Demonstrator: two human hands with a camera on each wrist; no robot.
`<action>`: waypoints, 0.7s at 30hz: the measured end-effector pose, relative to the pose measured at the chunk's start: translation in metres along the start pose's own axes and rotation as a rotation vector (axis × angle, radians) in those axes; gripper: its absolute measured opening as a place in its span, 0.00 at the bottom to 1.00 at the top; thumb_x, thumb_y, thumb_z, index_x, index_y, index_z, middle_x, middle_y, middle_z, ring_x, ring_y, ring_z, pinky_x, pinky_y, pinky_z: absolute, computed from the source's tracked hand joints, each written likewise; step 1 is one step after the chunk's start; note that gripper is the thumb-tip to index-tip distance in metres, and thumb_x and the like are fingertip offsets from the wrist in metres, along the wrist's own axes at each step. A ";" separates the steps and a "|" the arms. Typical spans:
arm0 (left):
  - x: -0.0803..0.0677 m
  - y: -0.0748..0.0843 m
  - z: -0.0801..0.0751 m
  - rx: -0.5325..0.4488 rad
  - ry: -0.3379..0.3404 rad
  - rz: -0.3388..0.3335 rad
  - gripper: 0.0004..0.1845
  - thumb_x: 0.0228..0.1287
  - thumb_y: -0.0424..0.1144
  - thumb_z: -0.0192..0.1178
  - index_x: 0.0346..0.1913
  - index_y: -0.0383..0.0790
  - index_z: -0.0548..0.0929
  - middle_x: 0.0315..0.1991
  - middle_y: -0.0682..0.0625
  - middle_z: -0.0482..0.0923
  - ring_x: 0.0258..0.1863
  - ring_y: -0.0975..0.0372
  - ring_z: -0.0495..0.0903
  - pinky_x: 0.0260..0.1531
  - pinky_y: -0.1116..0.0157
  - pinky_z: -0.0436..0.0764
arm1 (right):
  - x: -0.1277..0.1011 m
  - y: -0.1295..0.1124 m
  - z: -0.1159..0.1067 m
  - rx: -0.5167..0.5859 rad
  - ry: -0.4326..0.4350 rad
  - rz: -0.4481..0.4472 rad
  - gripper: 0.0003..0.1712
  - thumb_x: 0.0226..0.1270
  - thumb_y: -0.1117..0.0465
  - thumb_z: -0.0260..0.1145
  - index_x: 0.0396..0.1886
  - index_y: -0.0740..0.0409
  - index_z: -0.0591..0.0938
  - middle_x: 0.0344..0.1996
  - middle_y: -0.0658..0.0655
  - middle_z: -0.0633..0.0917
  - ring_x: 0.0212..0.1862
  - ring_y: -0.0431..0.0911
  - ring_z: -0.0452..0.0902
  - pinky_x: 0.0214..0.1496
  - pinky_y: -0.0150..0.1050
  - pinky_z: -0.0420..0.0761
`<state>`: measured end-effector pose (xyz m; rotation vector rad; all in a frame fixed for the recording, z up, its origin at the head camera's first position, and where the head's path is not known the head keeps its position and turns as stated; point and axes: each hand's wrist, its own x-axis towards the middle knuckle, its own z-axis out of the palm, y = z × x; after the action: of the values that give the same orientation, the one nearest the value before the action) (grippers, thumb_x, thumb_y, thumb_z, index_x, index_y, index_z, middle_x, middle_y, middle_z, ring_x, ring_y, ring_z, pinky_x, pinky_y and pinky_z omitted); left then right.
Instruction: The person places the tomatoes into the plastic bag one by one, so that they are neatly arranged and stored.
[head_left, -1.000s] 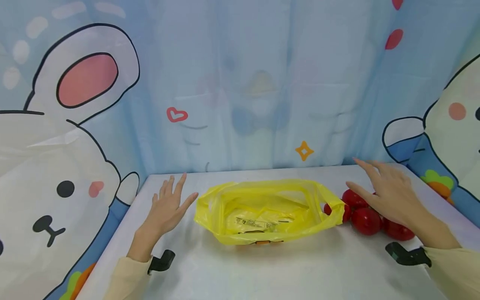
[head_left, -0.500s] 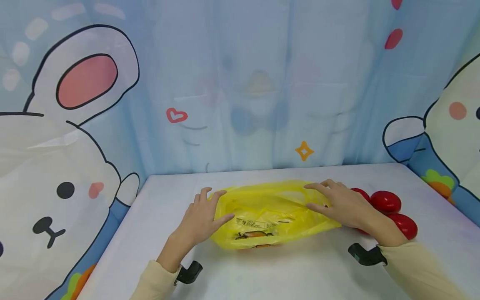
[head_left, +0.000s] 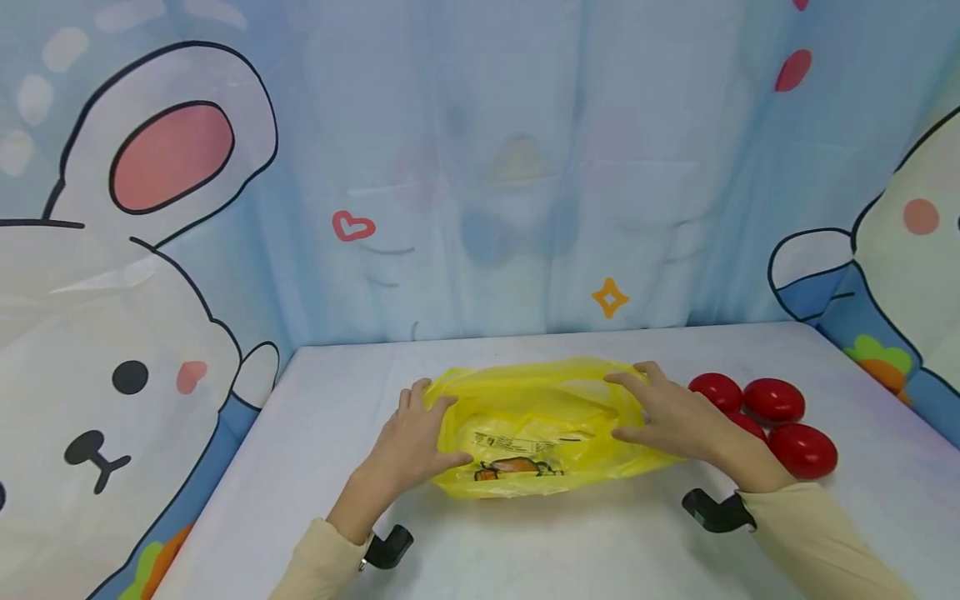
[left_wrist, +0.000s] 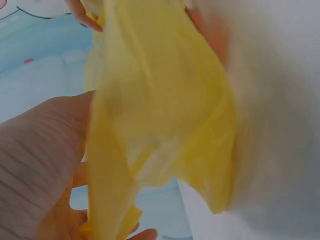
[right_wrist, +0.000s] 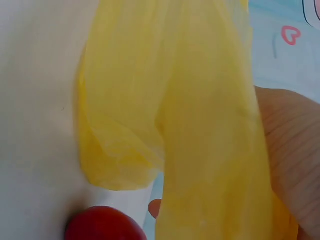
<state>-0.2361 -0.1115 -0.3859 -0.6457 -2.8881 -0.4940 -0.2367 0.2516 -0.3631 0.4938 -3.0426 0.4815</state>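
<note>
On the desk (head_left: 525,542), both hands grasp a yellow bag (head_left: 532,425). Left hand (head_left: 412,446) pinches its left edge; right hand (head_left: 675,417) grips the right, beside red eggs (head_left: 772,421).

One thin yellow plastic carrier bag (head_left: 536,425) with a small printed label lies on one pale grey tabletop (head_left: 525,542). Four glossy red egg-shaped objects (head_left: 772,400) sit clustered together at the bag's right end. Two bare hands are in view, one left hand (head_left: 412,442) and one right hand (head_left: 671,412), each wearing one black wrist mount (head_left: 712,510).
</note>
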 end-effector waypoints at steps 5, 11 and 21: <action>-0.002 -0.002 0.003 0.088 0.030 0.003 0.45 0.54 0.57 0.80 0.70 0.38 0.77 0.72 0.29 0.62 0.65 0.39 0.68 0.50 0.46 0.84 | 0.000 0.002 0.003 -0.007 0.003 0.000 0.45 0.60 0.49 0.80 0.72 0.61 0.73 0.66 0.82 0.66 0.30 0.48 0.78 0.29 0.48 0.88; -0.002 -0.006 0.009 0.059 0.004 -0.016 0.56 0.44 0.57 0.85 0.74 0.36 0.71 0.70 0.29 0.63 0.63 0.40 0.67 0.45 0.49 0.86 | 0.001 0.005 0.007 -0.014 -0.050 0.058 0.48 0.56 0.54 0.82 0.73 0.65 0.71 0.65 0.83 0.65 0.30 0.50 0.76 0.33 0.48 0.89; 0.002 -0.007 0.016 0.045 -0.048 0.036 0.60 0.40 0.42 0.88 0.76 0.28 0.64 0.64 0.32 0.66 0.52 0.46 0.67 0.46 0.51 0.83 | 0.002 0.006 0.013 -0.010 -0.057 0.076 0.51 0.50 0.65 0.83 0.74 0.67 0.70 0.67 0.80 0.65 0.33 0.51 0.76 0.40 0.51 0.89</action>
<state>-0.2417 -0.1116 -0.4022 -0.7109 -2.9177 -0.4135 -0.2401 0.2525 -0.3768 0.3996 -3.1259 0.4627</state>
